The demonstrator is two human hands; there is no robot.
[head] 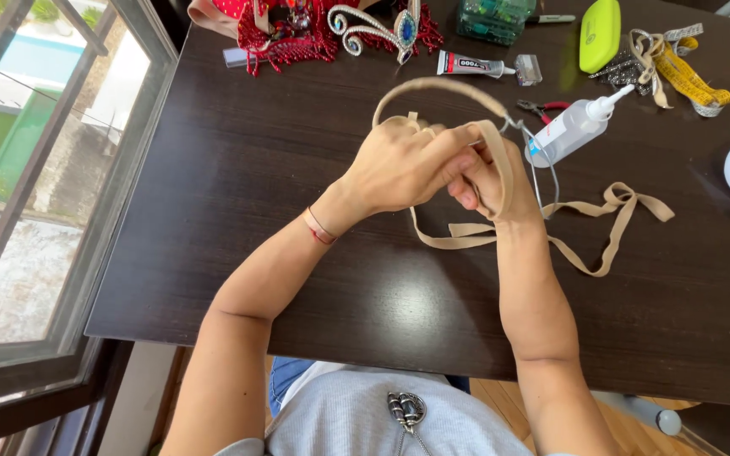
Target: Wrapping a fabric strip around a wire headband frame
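Note:
Both hands meet above the dark wooden table (238, 169). My left hand (399, 165) pinches a beige ribbon (610, 207) against a curved headband (441, 84) half wrapped in the same ribbon. My right hand (496, 181) grips the headband's bare wire end, with the ribbon draped over its back. The loose ribbon tail loops across the table to the right. A thin red band circles my left wrist.
A clear glue bottle (572, 128) lies just right of my hands, with small red-handled pliers (542, 107) behind it. Farther back are a glue tube (475, 64), red beaded pieces with a silver tiara (378, 27), a lime case (600, 34) and a yellow tape measure (690, 80). A window is at left.

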